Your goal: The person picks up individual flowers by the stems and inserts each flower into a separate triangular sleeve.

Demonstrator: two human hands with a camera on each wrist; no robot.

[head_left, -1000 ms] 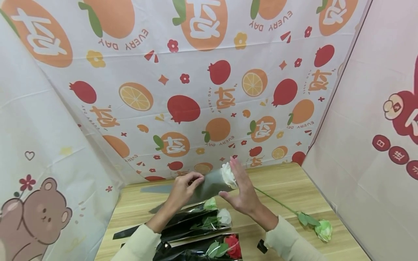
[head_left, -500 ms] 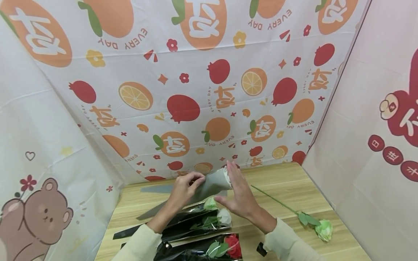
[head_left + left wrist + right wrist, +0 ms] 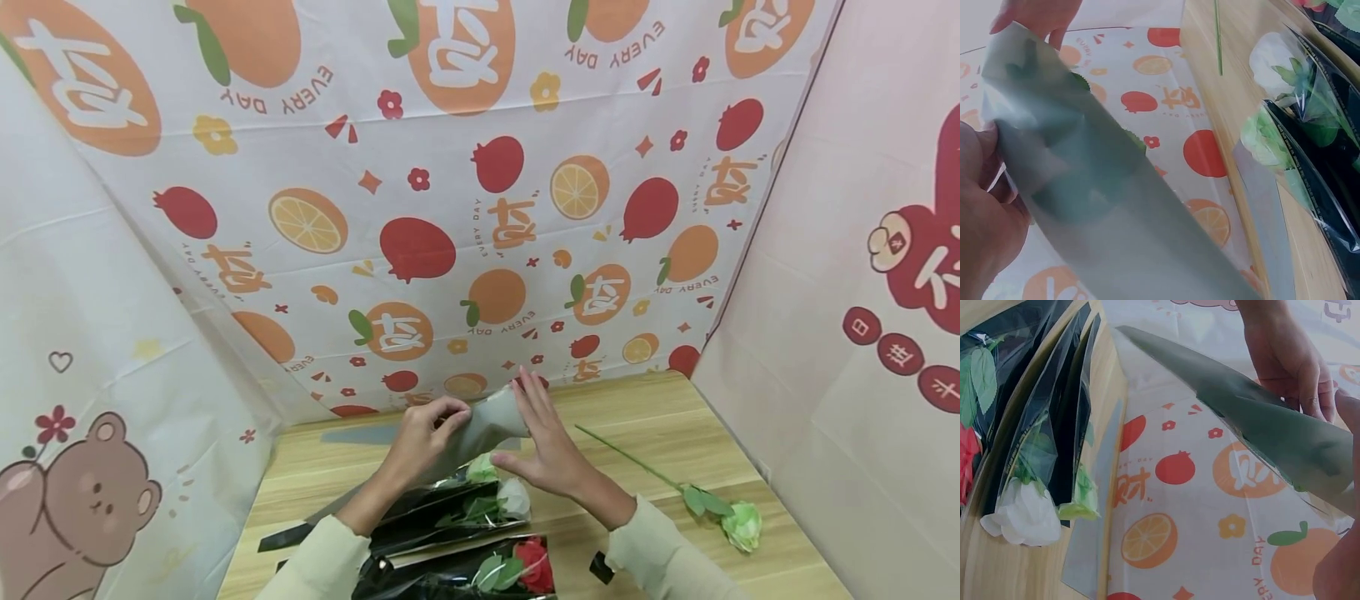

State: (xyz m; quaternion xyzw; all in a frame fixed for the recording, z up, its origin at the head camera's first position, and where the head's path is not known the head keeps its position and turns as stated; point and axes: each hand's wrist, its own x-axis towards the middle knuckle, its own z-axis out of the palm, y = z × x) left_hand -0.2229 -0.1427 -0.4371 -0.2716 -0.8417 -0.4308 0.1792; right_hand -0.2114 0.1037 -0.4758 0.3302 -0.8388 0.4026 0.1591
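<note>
My left hand (image 3: 422, 433) pinches the near side of a translucent grey-green flower sleeve (image 3: 486, 423), held aslant above the table. Inside it a stemmed flower shows faintly, its dark leaves (image 3: 1075, 197) seen through the film in the left wrist view. Green leaf tips peek past the sleeve's edge. The flower's head is hidden at the wide mouth. Against that mouth lies my right hand (image 3: 551, 446), fingers straight and thumb spread apart. In the right wrist view the sleeve (image 3: 1254, 422) tapers to a point away from the right hand.
Black-wrapped roses lie in front: a red rose (image 3: 534, 565), a white rose (image 3: 514, 500) and a pale green rose (image 3: 482, 469). A loose green rose (image 3: 742, 527) lies at right. A flat grey sleeve (image 3: 360, 435) lies behind, near the printed cloth wall (image 3: 450, 192).
The white rose's head has slid into the sleeve and out of sight. My right hand has shifted slightly left, pressing toward the left hand, which keeps its pinch.
</note>
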